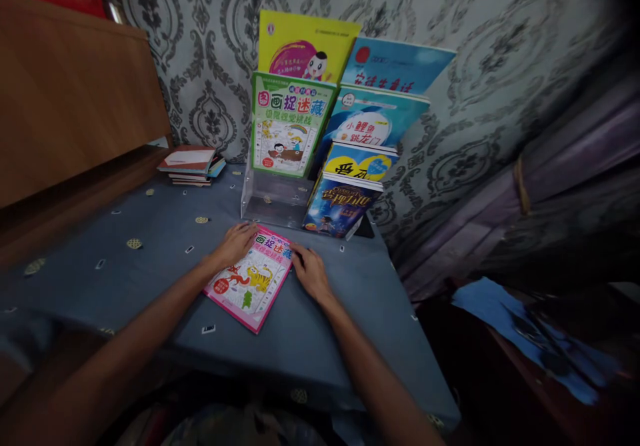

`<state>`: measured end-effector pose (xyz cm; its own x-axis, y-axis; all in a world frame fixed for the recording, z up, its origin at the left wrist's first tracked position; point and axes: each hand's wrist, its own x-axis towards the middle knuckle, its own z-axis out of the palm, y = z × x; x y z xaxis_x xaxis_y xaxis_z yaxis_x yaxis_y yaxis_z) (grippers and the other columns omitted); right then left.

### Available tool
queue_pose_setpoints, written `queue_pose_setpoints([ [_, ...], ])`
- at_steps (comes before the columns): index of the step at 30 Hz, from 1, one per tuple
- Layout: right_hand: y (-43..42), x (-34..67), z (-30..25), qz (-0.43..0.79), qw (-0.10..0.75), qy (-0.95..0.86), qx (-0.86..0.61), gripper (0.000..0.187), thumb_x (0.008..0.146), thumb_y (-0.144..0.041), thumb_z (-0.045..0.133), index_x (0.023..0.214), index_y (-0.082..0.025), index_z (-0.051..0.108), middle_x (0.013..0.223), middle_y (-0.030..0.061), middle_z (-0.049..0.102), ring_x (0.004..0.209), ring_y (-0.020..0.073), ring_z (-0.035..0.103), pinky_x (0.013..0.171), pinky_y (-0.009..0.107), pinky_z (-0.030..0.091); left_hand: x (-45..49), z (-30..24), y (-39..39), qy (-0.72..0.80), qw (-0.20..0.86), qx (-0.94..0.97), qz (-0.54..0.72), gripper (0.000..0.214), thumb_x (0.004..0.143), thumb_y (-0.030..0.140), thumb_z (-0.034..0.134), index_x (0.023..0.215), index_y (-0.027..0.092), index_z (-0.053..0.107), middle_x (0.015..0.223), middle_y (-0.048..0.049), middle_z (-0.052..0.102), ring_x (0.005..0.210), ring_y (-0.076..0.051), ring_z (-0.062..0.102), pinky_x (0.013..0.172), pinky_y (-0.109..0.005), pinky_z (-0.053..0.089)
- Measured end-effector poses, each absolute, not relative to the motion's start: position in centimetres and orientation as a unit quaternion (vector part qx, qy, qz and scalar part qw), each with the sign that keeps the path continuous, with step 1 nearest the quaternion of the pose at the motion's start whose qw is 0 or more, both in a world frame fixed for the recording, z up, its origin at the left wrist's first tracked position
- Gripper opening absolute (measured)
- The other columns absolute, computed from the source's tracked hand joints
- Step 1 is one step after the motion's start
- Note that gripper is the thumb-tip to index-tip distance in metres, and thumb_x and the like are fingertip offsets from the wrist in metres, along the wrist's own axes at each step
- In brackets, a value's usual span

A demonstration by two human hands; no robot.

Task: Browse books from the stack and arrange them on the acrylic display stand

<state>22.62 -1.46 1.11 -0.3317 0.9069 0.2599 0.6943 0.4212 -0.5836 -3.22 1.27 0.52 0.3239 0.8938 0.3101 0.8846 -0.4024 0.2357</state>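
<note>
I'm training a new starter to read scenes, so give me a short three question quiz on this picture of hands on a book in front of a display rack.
1. True or false: the left hand and the right hand both touch the pink book, which lies flat on the table.
2. Where is the green book? A: standing in the clear rack. B: lying under the right hand. C: on the floor.
3. At which side of the pink book does the right hand rest?

Key: 1 true. 2 A. 3 its right side.
</note>
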Motion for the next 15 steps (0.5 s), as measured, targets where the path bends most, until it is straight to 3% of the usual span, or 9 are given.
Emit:
queue_pose_setpoints([
  [4, -1.0, 22.7, 0.8, 0.194, 0.296, -0.791, -0.499, 0.038, 0.094, -0.018, 0.046, 0.127, -0.023, 0.064, 0.131, 0.0077, 0.069, 0.123, 0.0246, 0.062, 0.116, 0.052, 0.035, -2.3, 2.3, 0.4, 0.524, -0.021, 0.841, 0.134, 0.043, 0.096, 0.013, 0.042, 0.133, 0.023, 0.061, 0.145, -0.0102, 0.057, 0.141, -0.028, 0.042, 0.114, -0.052, 0.035],
  [6, -1.0, 22.6, 0.8, 0.195, 0.287, -0.794, -0.499, 0.038, 0.093, -0.019, 0.049, 0.128, -0.022, 0.063, 0.131, 0.0084, 0.069, 0.121, 0.0254, 0.064, 0.116, 0.053, 0.035, -1.6, 3.0, -0.2, 0.475, -0.007, 0.873, 0.112, 0.049, 0.093, 0.007, 0.044, 0.135, 0.026, 0.06, 0.144, -0.0086, 0.058, 0.14, -0.026, 0.044, 0.114, -0.049, 0.035],
  [10, -1.2, 22.7, 1.0, 0.187, 0.266, -0.804, -0.497, 0.042, 0.091, -0.023, 0.057, 0.133, -0.02, 0.06, 0.136, 0.0111, 0.065, 0.127, 0.0273, 0.06, 0.118, 0.052, 0.033, -0.3, 3.3, -1.4, 0.37, 0.053, 0.921, 0.108, 0.053, 0.093, 0.006, 0.045, 0.139, 0.03, 0.057, 0.15, -0.0061, 0.052, 0.139, -0.021, 0.046, 0.115, -0.043, 0.035],
  [15, -1.2, 22.8, 0.7, 0.181, 0.264, -0.809, -0.494, 0.045, 0.091, -0.024, 0.058, 0.136, -0.021, 0.058, 0.139, 0.0109, 0.063, 0.132, 0.0271, 0.056, 0.118, 0.054, 0.032, -0.7, 3.0, -3.2, 0.327, 0.092, 0.933, 0.115, 0.057, 0.089, 0.003, 0.047, 0.135, 0.035, 0.061, 0.154, -0.0025, 0.048, 0.145, -0.023, 0.038, 0.119, -0.049, 0.029],
])
